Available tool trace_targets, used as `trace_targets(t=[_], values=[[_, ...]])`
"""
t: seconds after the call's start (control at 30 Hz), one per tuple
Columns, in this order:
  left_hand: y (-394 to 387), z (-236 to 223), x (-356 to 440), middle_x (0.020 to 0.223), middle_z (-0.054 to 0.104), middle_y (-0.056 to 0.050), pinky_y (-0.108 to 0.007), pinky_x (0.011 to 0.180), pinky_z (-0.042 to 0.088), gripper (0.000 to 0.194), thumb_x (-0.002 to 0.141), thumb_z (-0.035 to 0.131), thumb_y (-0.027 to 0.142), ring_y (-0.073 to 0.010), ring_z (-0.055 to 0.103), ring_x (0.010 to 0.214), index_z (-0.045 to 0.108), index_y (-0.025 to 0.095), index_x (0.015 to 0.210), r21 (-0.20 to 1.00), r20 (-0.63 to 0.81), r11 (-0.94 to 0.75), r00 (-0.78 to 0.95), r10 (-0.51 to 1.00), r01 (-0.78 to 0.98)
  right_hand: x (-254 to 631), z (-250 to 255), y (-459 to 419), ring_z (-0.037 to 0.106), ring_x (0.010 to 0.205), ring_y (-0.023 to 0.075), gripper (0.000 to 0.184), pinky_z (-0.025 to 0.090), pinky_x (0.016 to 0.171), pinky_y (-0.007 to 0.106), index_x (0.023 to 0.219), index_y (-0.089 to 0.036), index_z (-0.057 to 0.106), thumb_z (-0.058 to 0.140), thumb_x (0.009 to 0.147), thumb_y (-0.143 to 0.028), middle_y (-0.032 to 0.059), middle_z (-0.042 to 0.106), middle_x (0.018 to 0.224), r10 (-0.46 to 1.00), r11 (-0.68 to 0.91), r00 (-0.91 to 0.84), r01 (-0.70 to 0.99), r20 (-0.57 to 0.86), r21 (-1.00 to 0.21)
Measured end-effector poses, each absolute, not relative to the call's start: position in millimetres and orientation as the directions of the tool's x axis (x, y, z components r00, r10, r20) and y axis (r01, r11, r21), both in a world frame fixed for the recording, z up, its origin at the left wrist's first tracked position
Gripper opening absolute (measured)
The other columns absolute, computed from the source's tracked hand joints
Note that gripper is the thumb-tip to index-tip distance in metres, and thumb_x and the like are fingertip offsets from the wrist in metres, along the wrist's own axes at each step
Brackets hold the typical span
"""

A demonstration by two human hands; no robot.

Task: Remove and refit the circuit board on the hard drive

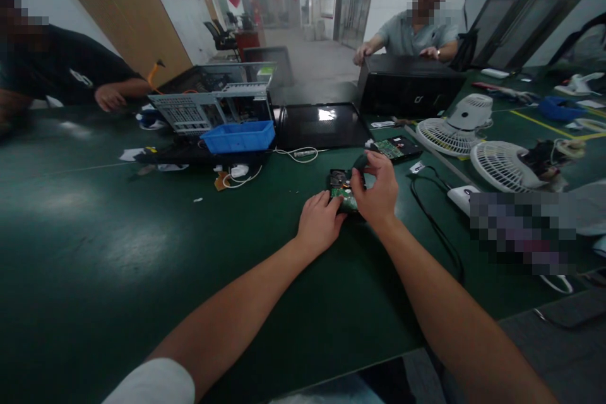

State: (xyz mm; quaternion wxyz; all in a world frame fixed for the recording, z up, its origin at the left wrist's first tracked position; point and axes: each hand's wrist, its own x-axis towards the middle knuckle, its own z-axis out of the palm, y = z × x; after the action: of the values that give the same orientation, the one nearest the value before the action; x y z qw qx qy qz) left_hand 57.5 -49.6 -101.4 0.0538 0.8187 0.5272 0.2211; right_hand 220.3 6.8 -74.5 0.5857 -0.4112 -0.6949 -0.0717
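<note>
A hard drive (341, 192) lies on the green tabletop with its green circuit board facing up. My left hand (320, 222) grips its near left edge, fingertips and thumb pressed against the board and side. Over the drive's right part, my right hand (379, 192) is closed in a pinch around a dark, rounded tool handle (360, 161). The tool's tip is hidden, so I cannot tell its exact kind. Just beyond my right hand lies a second hard drive (400, 148), also with a green board showing.
An opened computer case (189, 115) stands behind a blue plastic bin (241, 137). Beside them lies a black panel (317, 129). Fan parts (497, 161) and a black cable (428, 224) lie to the right. One person holds a black computer case (411, 91); another sits at left.
</note>
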Motion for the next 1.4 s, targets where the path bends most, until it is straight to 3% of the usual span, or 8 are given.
trace_targets(t=[0.2,0.4,0.7,0.9,1.07,1.4], values=[[-49.6,-101.9,57.0,0.144,0.06,-0.016,-0.05,0.116,0.043,0.042,0.102,0.056,0.037,-0.0315,0.053,0.138,0.06,0.019,0.14,0.317,0.313,-0.441,0.347,0.884,0.839,222.2,-73.3,6.0,0.065,0.113,0.0273,0.037,0.064,0.082,0.046,0.13,-0.024,0.052,0.064,0.095,-0.026,0.0135,0.059,0.127,0.464,0.643,0.0,0.688,0.886,-0.336],[-49.8,-101.8,56.9,0.144,0.06,-0.017,-0.05,0.115,0.043,0.042,0.102,0.056,0.037,-0.0316,0.053,0.138,0.059,0.02,0.14,0.319,0.315,-0.443,0.347,0.883,0.838,222.6,-76.4,8.0,0.066,0.117,0.027,0.04,0.062,0.089,0.046,0.133,-0.024,0.047,0.061,0.095,-0.023,0.0147,0.061,0.138,0.454,0.658,0.007,0.671,0.891,-0.341],[-49.5,-101.3,56.5,0.143,0.06,-0.016,-0.052,0.116,0.042,0.042,0.101,0.058,0.036,-0.0312,0.054,0.138,0.057,0.021,0.141,0.333,0.312,-0.447,0.351,0.883,0.83,224.9,-70.9,4.9,0.064,0.104,0.0264,0.033,0.063,0.078,0.046,0.124,-0.023,0.053,0.065,0.094,-0.031,0.0137,0.058,0.12,0.489,0.603,0.03,0.71,0.872,-0.363],[-48.7,-103.8,56.7,0.144,0.06,-0.016,-0.051,0.115,0.043,0.043,0.101,0.058,0.036,-0.0316,0.053,0.139,0.058,0.021,0.141,0.326,0.312,-0.446,0.35,0.883,0.834,224.0,-73.5,3.7,0.065,0.104,0.0259,0.045,0.062,0.081,0.044,0.134,-0.024,0.047,0.062,0.092,-0.025,0.0135,0.059,0.128,0.545,0.624,-0.003,0.67,0.838,-0.403],[-49.0,-103.2,56.5,0.144,0.06,-0.017,-0.051,0.115,0.043,0.043,0.101,0.057,0.036,-0.0316,0.053,0.138,0.058,0.019,0.141,0.321,0.318,-0.453,0.356,0.879,0.832,223.1,-76.7,3.7,0.066,0.089,0.0218,0.047,0.062,0.078,0.042,0.135,-0.024,0.045,0.063,0.092,-0.024,0.0097,0.061,0.119,0.575,0.606,0.021,0.661,0.818,-0.443],[-49.0,-102.1,56.2,0.145,0.06,-0.016,-0.052,0.116,0.043,0.043,0.1,0.058,0.036,-0.0317,0.053,0.139,0.058,0.021,0.14,0.33,0.32,-0.451,0.351,0.88,0.83,223.8,-78.5,6.1,0.062,0.09,0.0227,0.051,0.062,0.072,0.041,0.139,-0.025,0.045,0.065,0.091,-0.026,0.0078,0.056,0.11,0.566,0.627,0.004,0.647,0.824,-0.434]])
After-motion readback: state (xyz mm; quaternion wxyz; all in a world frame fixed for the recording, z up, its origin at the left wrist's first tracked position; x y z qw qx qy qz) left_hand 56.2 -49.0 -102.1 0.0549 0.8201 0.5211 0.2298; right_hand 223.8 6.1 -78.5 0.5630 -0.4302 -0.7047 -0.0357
